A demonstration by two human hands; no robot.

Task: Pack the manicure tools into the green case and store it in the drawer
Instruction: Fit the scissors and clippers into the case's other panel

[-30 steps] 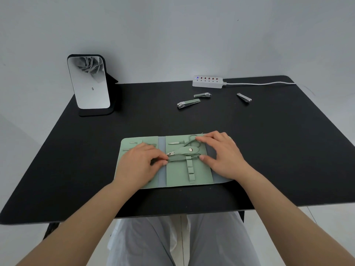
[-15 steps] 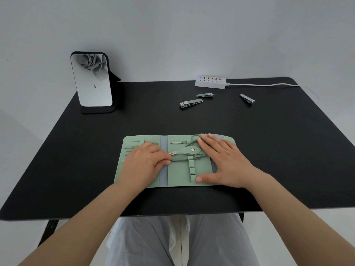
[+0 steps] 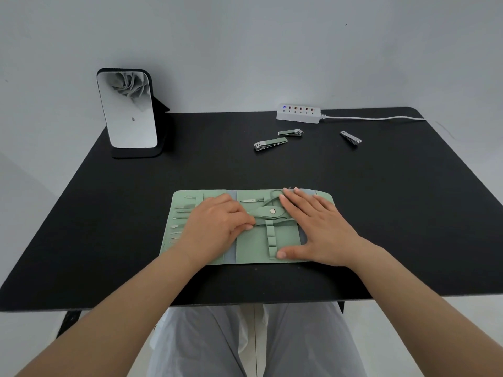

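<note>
The case (image 3: 251,227) lies open and flat at the near edge of the table (image 3: 381,213), long axis left to right, directly under both hands. The left hand (image 3: 217,227) is loosely curled, fingertips pinching a green-handled tool (image 3: 268,212) across the middle panel. The right hand (image 3: 315,227) is spread flat, holding nothing, pressing down the right panel. Three clippers (image 3: 270,144) lie loose, far and right, nearer the right hand. Since a second ago, the right hand has flattened and shifted right.
</note>
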